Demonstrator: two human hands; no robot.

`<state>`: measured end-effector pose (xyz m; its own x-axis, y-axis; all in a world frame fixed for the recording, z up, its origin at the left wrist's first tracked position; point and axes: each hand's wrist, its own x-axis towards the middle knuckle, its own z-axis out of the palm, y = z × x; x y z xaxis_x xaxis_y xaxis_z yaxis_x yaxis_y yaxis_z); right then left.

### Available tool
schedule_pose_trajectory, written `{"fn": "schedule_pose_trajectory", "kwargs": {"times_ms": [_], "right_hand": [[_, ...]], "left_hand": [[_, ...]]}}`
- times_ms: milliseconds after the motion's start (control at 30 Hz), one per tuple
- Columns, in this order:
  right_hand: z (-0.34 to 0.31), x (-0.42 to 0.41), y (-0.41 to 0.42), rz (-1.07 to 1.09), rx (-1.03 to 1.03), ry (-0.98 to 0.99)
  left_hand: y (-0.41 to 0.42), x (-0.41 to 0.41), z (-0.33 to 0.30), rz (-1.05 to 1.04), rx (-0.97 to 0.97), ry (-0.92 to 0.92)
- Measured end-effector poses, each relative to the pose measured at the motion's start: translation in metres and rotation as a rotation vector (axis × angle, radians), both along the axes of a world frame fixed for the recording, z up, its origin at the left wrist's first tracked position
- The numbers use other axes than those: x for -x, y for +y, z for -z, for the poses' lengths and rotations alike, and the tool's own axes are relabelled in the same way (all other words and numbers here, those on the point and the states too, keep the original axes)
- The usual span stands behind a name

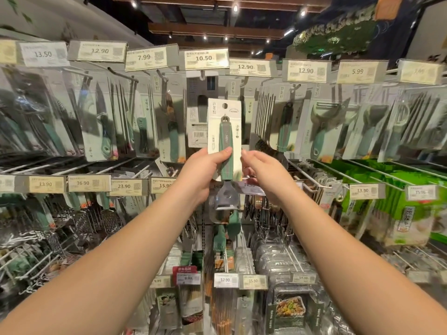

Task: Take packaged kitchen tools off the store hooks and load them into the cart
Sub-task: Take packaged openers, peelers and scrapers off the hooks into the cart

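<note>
A packaged kitchen tool (pixel 225 131), with a green handle on a white card and a bare metal head below, is held up in front of the store hooks. My left hand (pixel 203 172) grips the card and handle at its lower half, thumb across the front. My right hand (pixel 262 172) is at the card's right edge, fingertips touching or pinching it. The card's hang hole is free of any hook. No cart is in view.
Rows of packaged knives, peelers (pixel 321 131) and skewers hang on wire hooks (pixel 307 175) across the display, under price tags (pixel 204 58). Lower hooks carry graters, brushes (pixel 221 235) and foil trays. Green bagged goods (pixel 408 213) hang at the right.
</note>
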<state>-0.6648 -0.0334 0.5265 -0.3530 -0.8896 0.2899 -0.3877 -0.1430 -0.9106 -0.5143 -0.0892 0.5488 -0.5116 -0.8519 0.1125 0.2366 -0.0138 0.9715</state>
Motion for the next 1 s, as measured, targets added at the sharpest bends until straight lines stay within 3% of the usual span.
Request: {"fn": "schedule_pose_trajectory", "kwargs": {"times_ms": [300,433,800,1000], "right_hand": [[-0.020,0.018,-0.007,0.174,0.106,-0.053],[-0.027,0.029,-0.015,0.197,0.172,-0.061],[-0.038,0.042,-0.042,0.218,0.168,-0.114],[-0.036,0.047,-0.061,0.314,0.104,0.004]], "left_hand": [[0.001,0.037,-0.024,0.005,0.128,-0.080],[0.009,0.040,-0.035,-0.087,0.191,-0.151],[0.001,0.050,-0.031,-0.220,0.329,-0.264],[-0.001,0.067,-0.033,-0.246,0.275,-0.321]]}}
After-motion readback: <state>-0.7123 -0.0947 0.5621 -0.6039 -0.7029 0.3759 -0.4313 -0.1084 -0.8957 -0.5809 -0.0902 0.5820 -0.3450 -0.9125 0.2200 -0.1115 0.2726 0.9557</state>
